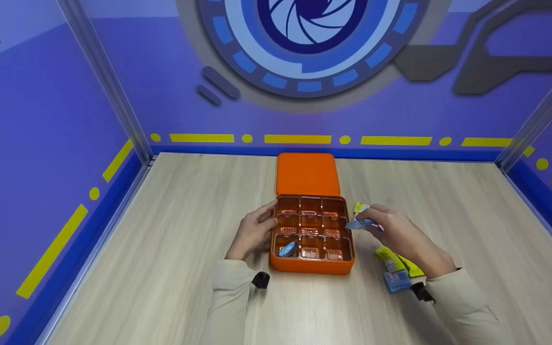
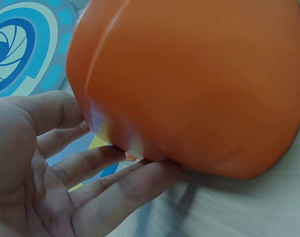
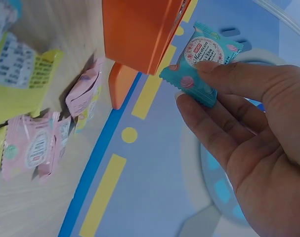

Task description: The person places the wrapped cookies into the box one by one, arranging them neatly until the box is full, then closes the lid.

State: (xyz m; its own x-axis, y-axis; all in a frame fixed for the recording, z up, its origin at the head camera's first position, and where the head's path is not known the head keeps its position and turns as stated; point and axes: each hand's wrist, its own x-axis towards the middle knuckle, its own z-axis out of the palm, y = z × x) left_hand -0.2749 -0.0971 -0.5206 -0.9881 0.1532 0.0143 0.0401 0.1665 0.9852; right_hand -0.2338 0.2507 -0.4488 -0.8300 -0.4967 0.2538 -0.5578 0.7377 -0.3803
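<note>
An orange box (image 1: 312,266) with a compartment tray stands open on the wooden table, its lid (image 1: 307,174) lying behind it. One blue-wrapped candy (image 1: 287,249) lies in the front left compartment. My left hand (image 1: 256,231) rests with straight fingers (image 2: 98,163) against the left side of the box (image 2: 189,84). My right hand (image 1: 391,229) pinches a teal wrapped candy (image 3: 201,61) between thumb and fingers, just right of the box's (image 3: 140,34) right wall. In the head view the held candy (image 1: 360,223) hovers beside the tray's right rim.
Loose wrapped candies lie on the table to the right of the box: yellow and blue packets (image 1: 396,268), and in the right wrist view pink ones (image 3: 36,145) and a yellow one (image 3: 21,84). Blue walls enclose the table on three sides.
</note>
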